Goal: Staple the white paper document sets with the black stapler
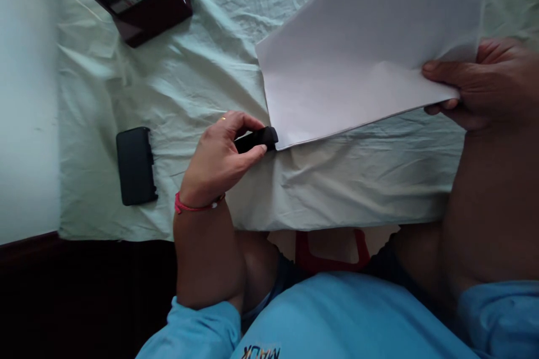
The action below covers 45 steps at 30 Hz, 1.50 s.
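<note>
White sheets of paper lie slanted over the cloth, their near edges stacked together. My right hand pinches the sheets at their near right part, thumb on top and fingertips underneath. In my left hand is a small black stapler, gripped between thumb and fingers. The stapler's front end meets the near left corner of the paper; whether the corner sits between its jaws I cannot tell. Part of the stapler is hidden by my left hand.
A pale green cloth covers the table. A black case lies to the left of my left hand. A dark maroon box stands at the back left. Below the table edge is a red stool. A white wall borders the left side.
</note>
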Available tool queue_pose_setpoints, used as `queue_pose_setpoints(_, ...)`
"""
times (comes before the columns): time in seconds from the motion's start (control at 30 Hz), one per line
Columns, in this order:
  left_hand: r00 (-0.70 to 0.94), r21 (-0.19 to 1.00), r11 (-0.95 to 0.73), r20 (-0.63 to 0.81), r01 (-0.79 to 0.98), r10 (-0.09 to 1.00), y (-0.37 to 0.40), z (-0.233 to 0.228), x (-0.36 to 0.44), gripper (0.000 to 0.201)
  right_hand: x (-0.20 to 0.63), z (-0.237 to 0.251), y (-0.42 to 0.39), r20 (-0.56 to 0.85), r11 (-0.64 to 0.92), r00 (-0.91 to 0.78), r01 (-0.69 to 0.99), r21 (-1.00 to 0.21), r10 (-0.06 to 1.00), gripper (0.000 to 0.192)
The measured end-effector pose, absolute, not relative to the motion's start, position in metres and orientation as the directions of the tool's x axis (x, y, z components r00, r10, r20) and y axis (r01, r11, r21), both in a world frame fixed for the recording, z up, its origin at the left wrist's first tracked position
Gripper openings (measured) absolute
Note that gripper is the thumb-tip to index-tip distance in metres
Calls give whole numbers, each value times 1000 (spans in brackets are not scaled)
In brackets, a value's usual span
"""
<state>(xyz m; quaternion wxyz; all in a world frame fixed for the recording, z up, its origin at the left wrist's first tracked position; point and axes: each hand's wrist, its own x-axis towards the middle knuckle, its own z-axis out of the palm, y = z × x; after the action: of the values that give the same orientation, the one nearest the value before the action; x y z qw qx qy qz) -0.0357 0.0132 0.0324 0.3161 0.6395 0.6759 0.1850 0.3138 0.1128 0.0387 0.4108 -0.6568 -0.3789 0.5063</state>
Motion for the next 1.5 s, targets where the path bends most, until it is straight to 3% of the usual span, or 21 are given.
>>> queue_pose_setpoints(0.37,-4,722,145,-193,676,981,13,31,-36,21,310,43,112,-377,-402,208,93,-911,903,25)
queue_pose_setpoints(0.87,21,676,161,-252,719,967,18,36,-31,17,309,44,111,-382,-407,207,97,-908,901,24)
queue_pose_setpoints(1.17,33,719,168,-257,675,966,17,31,-38,20,310,44,112,-389,-418,192,142,-897,901,24)
queue_pose_setpoints(1.5,56,641,120,-247,758,967,19,38,-30,15,308,44,111,-386,-417,189,164,-894,903,24)
